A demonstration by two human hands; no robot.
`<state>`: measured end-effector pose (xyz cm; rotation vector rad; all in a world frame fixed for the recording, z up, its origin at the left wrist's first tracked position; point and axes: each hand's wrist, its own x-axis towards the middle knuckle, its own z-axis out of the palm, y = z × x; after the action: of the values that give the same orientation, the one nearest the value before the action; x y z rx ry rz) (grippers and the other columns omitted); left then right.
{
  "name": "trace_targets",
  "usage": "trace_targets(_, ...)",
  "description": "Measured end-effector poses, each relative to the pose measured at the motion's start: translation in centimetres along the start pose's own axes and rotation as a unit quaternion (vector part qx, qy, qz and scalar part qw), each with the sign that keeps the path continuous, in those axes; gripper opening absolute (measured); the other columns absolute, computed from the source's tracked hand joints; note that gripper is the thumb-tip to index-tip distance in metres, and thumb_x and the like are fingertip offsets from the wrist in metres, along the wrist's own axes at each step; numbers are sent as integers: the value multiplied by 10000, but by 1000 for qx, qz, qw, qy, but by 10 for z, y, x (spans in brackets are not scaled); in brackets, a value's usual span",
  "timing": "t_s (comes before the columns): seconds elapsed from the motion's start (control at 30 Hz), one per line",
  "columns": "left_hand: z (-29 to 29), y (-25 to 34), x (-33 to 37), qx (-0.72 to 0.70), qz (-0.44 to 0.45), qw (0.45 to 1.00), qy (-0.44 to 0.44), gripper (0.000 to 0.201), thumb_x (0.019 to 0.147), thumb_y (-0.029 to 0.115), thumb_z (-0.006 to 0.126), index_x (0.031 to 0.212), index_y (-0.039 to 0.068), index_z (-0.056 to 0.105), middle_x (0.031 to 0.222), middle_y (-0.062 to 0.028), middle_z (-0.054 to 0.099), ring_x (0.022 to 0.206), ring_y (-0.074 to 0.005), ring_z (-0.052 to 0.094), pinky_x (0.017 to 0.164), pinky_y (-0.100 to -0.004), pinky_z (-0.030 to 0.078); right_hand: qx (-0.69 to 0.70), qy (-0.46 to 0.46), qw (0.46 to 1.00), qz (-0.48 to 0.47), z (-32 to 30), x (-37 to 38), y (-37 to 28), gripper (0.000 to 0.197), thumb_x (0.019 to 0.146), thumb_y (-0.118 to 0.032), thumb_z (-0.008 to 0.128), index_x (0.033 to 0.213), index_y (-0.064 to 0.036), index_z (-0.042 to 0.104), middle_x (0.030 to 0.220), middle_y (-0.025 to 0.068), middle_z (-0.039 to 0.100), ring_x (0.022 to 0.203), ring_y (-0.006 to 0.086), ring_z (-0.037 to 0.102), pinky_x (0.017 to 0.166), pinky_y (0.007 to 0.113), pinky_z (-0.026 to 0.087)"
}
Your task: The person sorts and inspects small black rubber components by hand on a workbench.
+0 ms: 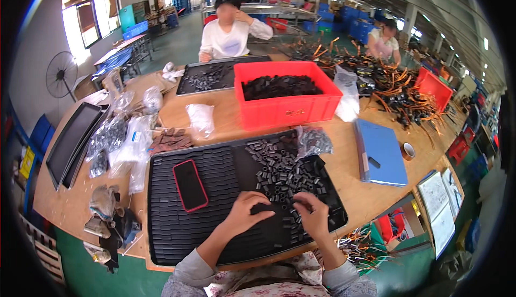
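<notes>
A large black tray [244, 160] lies before me on the wooden table. Its left part is covered by tight rows of flat black pieces [215, 235]; loose short black tubes [282, 176] are heaped on its right. My left hand [250, 214] is over the middle of the tray, thumb and fingers closed around what looks like a small black part. Across a narrow gap, my right hand [313, 215] is among the loose tubes, its fingertips pinched together; anything between them is too small to make out. A red-edged phone [190, 185] rests on the rows.
Beyond the tray stands a red bin [290, 115] of black parts. A blue folder [379, 154] and a tape roll [408, 151] lie right; plastic bags [131, 144] crowd the left. One person [231, 39] sits opposite, another [382, 44] farther right behind piled orange-and-black wires [398, 90].
</notes>
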<state>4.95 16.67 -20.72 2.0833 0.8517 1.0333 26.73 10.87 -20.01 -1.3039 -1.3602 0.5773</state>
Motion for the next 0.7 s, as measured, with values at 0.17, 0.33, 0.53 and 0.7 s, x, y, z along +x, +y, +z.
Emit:
trace_targets(0.17,5,-7,-12,-260,-179,944,-92,139,908,112,682,927,17,583,786,-34,625,672,-60,598,588,-212,476,70,-117,991,8,35,-6,-8,289,802,87,665,1060,-36,631,964,112,700,858,201,705,688,300,539)
trace_targets(0.33,-5,-24,-8,-391,-176,903,5,140,931,19,595,838,40,493,809,-49,622,699,-89,623,639,-246,530,-254,-81,957,-110,37,9,-2,277,714,-18,741,966,-65,637,906,94,609,856,316,588,755,427,480)
trace_targets(0.53,0,-31,-7,-346,-181,921,3,168,873,27,693,991,13,575,1027,-86,665,822,-101,642,747,-257,547,-320,-60,938,-116,51,1,5,245,673,52,697,861,-49,577,940,104,562,912,329,549,787,431,461)
trace_targets(0.7,-3,-31,-9,-279,-209,934,-76,193,843,44,733,1010,-19,660,895,-51,677,799,-95,638,727,-252,540,-138,-15,984,-111,47,4,9,207,721,105,676,870,-18,601,818,74,621,771,230,617,678,313,496)
